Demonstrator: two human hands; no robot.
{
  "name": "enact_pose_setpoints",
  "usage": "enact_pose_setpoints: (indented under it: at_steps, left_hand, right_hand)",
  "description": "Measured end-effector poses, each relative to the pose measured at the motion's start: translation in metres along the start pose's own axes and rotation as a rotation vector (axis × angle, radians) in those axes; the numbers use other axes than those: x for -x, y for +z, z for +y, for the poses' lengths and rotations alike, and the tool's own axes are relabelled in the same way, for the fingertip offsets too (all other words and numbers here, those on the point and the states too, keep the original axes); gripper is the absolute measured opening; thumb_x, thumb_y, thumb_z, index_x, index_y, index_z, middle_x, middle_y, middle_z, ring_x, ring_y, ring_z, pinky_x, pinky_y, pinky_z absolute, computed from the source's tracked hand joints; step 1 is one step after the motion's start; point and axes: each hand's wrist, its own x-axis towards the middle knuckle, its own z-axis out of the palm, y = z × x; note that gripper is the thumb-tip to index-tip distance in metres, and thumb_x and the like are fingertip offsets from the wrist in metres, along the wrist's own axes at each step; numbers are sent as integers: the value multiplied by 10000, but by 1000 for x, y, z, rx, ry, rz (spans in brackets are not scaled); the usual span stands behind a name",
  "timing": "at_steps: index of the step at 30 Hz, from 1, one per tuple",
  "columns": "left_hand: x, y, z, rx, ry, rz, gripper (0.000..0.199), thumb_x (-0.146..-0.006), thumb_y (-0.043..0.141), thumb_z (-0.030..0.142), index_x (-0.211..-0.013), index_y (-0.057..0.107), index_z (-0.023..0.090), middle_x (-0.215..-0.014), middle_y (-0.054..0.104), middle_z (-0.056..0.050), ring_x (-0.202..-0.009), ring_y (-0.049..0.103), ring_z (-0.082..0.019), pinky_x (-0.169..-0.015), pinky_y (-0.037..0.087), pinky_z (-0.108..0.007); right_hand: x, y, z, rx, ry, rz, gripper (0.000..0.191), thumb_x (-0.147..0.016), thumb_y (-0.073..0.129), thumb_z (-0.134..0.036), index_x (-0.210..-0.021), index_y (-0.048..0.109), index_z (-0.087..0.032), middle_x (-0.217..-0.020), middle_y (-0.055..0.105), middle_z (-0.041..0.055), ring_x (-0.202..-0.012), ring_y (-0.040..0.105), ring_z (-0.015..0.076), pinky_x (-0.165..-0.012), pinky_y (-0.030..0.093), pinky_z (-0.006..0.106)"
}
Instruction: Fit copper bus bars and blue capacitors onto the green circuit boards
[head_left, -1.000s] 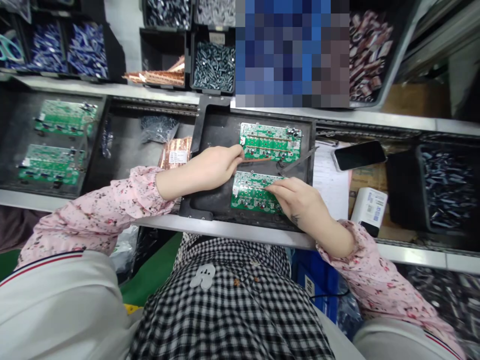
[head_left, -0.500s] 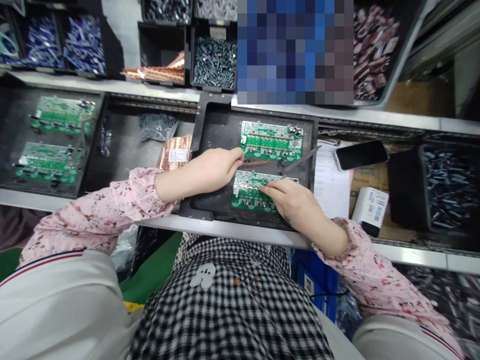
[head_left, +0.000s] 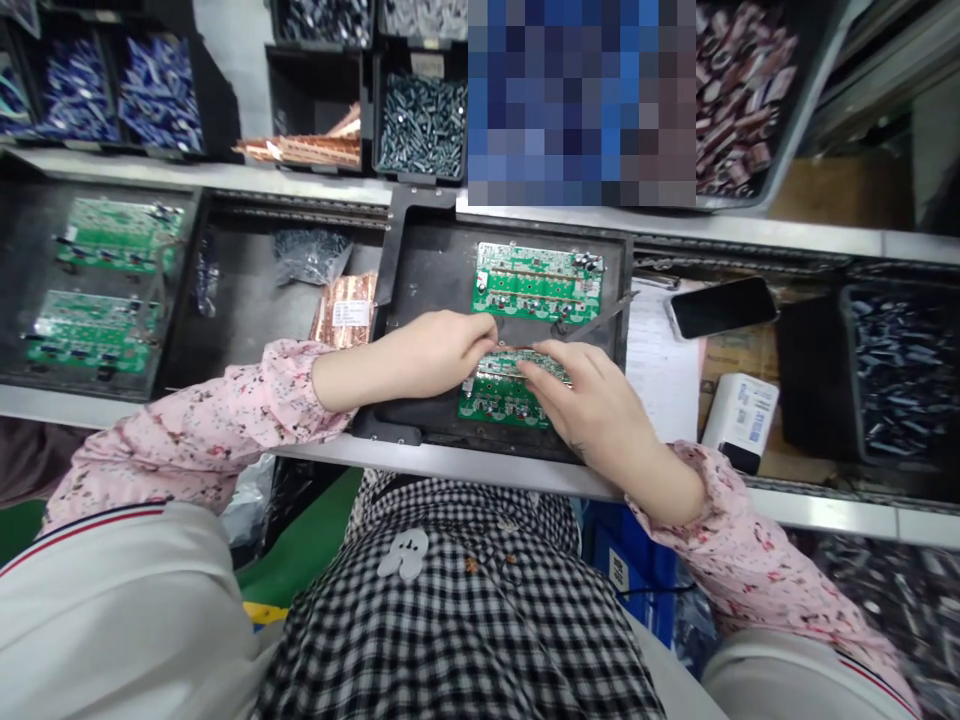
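A thin copper strip (head_left: 516,348) spans the gap between my hands, over the upper part of the nearer green circuit board (head_left: 499,405). My left hand (head_left: 439,352) pinches its left end between thumb and fingers. At the right end, the fingertips of my right hand (head_left: 592,395) close on the strip, and that hand covers the board's right side. Just beyond lies a second green circuit board (head_left: 536,280), with copper-coloured strips along it. Both boards rest in a black tray (head_left: 431,270).
Tweezers (head_left: 607,315) lie at the tray's right side. Further right are a phone (head_left: 724,308), paper (head_left: 660,370) and a white box (head_left: 741,420). Packed copper strips (head_left: 346,310) sit left of the tray. Another tray (head_left: 169,335) with two boards stands far left; part bins (head_left: 421,125) line the back.
My left hand has brought the copper strip nearer, from between the boards to over the nearer one. My right hand's fingers have risen from that board to the strip's right end.
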Motion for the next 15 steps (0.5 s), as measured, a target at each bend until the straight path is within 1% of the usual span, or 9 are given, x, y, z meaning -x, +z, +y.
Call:
enact_pose_setpoints:
  at_steps: [3, 4, 5, 6, 9, 10, 11, 13, 15]
  left_hand:
    - [0, 1, 14, 290, 39, -303, 249, -1025, 354, 263, -909, 554, 170, -748, 677, -1, -593, 619, -113, -608, 439, -226]
    - [-2, -1, 17, 305, 69, -351, 279, -1036, 337, 287, -907, 555, 171, -764, 683, -6, -604, 627, -113, -616, 449, -227]
    - [-6, -5, 19, 252, 99, -328, 299, -1043, 337, 313, -914, 567, 170, -789, 687, -17, -645, 642, -126, -646, 463, -239]
    - [-13, -11, 18, 147, 121, -233, 305, -1043, 356, 336, -935, 586, 167, -828, 690, -35, -709, 656, -148, -696, 476, -260]
    - [-48, -40, 7, -236, 162, 243, 314, -1035, 407, 332, -1129, 609, 111, -1062, 667, -125, -999, 633, -250, -904, 462, -353]
    - [-64, -51, 2, -318, 166, 367, 349, -1037, 392, 305, -1211, 582, 69, -1167, 630, -164, -1097, 594, -285, -969, 437, -385]
    - [-82, -62, -3, -369, 163, 439, 382, -1036, 379, 265, -1278, 544, 20, -1263, 575, -203, -1181, 544, -316, -1026, 402, -414]
    - [-116, -80, -10, -398, 92, 455, 439, -1019, 403, 211, -1355, 468, -65, -1380, 465, -275, -1294, 444, -371, -1106, 317, -468]
    - [-147, -89, -11, -353, 5, 371, 510, -1015, 432, 219, -1379, 404, -137, -1406, 413, -338, -1344, 387, -407, -1133, 263, -501]
  right_hand:
    - [3, -11, -6, -107, -32, 97, 287, -945, 500, -109, -1186, 624, -205, -1090, 707, 95, -996, 628, 217, -903, 522, 375]
    - [6, -14, -6, -135, -36, 112, 282, -939, 507, -96, -1175, 624, -197, -1037, 720, 86, -956, 641, 205, -883, 531, 355]
    - [10, -15, -5, -158, -29, 112, 273, -933, 516, -89, -1161, 629, -188, -998, 728, 82, -919, 650, 197, -859, 539, 341]
    - [14, -16, -4, -178, -15, 99, 261, -930, 525, -88, -1145, 637, -184, -970, 733, 77, -886, 654, 193, -832, 546, 333]
    - [25, -10, 1, -234, -2, 5, 254, -935, 516, -98, -1118, 667, -190, -941, 741, 69, -841, 656, 190, -783, 558, 335]
    - [28, -7, 2, -238, -6, -21, 262, -939, 505, -102, -1116, 676, -192, -946, 742, 70, -847, 655, 194, -787, 560, 342]
    - [30, -4, 2, -232, -7, -39, 269, -942, 498, -104, -1116, 684, -191, -955, 741, 75, -859, 652, 198, -794, 561, 348]
    - [31, 0, 1, -207, -10, -61, 279, -943, 488, -103, -1119, 691, -178, -976, 737, 89, -882, 645, 206, -804, 560, 354]
    - [30, 1, -2, -171, -22, -80, 283, -942, 479, -96, -1114, 695, -161, -978, 732, 98, -879, 636, 211, -786, 560, 350]
